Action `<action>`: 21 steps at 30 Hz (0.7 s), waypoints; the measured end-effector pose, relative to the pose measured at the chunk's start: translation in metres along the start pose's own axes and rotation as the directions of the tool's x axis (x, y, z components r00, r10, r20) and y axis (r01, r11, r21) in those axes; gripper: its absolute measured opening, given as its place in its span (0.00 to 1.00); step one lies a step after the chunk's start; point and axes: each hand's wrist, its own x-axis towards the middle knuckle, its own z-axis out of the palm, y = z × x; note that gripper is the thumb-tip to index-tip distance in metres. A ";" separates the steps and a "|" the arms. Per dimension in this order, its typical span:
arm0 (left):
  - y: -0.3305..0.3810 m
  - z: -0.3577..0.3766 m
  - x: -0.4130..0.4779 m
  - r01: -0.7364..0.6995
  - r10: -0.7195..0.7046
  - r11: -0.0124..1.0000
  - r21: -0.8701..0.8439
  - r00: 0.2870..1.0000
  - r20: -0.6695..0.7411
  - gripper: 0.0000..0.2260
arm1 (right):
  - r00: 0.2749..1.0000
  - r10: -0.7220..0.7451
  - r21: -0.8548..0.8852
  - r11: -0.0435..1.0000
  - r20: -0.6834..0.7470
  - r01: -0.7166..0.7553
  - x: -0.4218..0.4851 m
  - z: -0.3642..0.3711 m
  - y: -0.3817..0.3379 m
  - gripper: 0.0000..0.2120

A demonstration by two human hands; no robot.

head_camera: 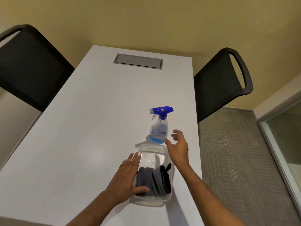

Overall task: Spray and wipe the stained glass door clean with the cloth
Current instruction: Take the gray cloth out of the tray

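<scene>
A clear spray bottle (158, 128) with a blue trigger head and a little blue liquid stands upright on the white table (91, 128). Just in front of it sits a clear plastic container (153, 154) holding a folded grey cloth (153, 181) with black trim. My left hand (128, 176) lies flat against the container's left wall, thumb hooked over its near rim. My right hand (178, 147) hovers open above the container's far right corner, fingers spread close to the bottle's base, not touching it. A glass door (288, 141) with a pale frame shows at the right edge.
Two black mesh chairs flank the table, one at the left (31, 67) and one at the right (223, 85). A grey cable hatch (138, 61) is set into the tabletop's far end. Grey carpet (236, 160) lies between the table and the door.
</scene>
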 end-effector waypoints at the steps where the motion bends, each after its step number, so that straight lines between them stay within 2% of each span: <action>1: 0.000 0.002 -0.001 0.003 -0.003 1.000 0.017 1.000 0.002 0.56 | 1.000 -0.026 -0.012 1.000 -0.007 0.026 -0.015 -0.001 0.001 0.21; 3: 0.000 0.005 -0.003 0.004 -0.004 0.999 0.047 1.000 0.004 0.57 | 0.994 -0.048 -0.097 0.994 0.102 0.058 -0.039 -0.002 0.002 0.20; 5: 0.000 0.008 -0.003 -0.008 0.008 0.997 0.076 1.000 0.004 0.57 | 0.958 -0.011 -0.266 0.960 0.286 0.090 -0.053 -0.001 0.005 0.24; 9: -0.002 0.013 -0.001 -0.021 0.021 0.990 0.137 1.000 -0.002 0.57 | 0.845 0.085 -0.553 0.790 0.528 0.266 -0.060 0.008 0.007 0.31; 14: -0.004 0.019 -0.002 -0.011 0.018 0.979 0.206 0.999 -0.029 0.59 | 0.757 0.167 -0.687 0.572 0.632 0.447 -0.060 0.021 0.010 0.30; 21: -0.005 0.021 -0.002 -0.019 0.025 0.976 0.219 0.999 -0.022 0.60 | 0.697 0.204 -0.705 0.417 0.687 0.573 -0.056 0.030 0.014 0.27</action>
